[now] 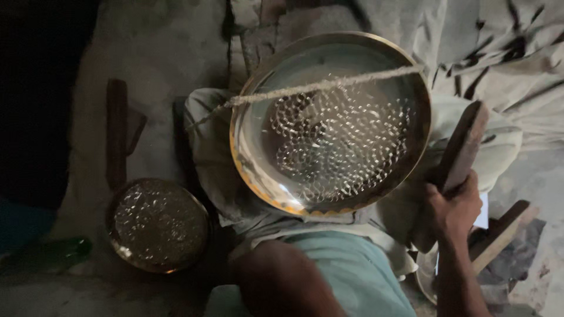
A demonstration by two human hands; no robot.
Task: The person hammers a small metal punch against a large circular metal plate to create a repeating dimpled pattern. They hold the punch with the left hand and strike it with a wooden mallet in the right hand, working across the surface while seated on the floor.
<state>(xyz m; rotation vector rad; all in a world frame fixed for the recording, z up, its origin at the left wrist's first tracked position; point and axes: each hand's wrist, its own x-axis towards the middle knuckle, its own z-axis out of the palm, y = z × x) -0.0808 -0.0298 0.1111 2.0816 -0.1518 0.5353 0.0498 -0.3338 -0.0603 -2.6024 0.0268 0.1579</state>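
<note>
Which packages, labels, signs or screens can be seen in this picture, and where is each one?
None shows clearly.
White sheet, perhaps paper: behind the right hand, which grips a dark wooden tool; too hidden to tell if it is printed.
Green bottle-like thing: lower left, in the dark beside the small hammered metal bowl; no label can be made out.

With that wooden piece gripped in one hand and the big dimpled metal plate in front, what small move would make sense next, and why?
Probably bring the wooden tool in the right hand over the large plate, since its rim band is smooth while its centre is dimpled. The left hand is out of view.
</note>
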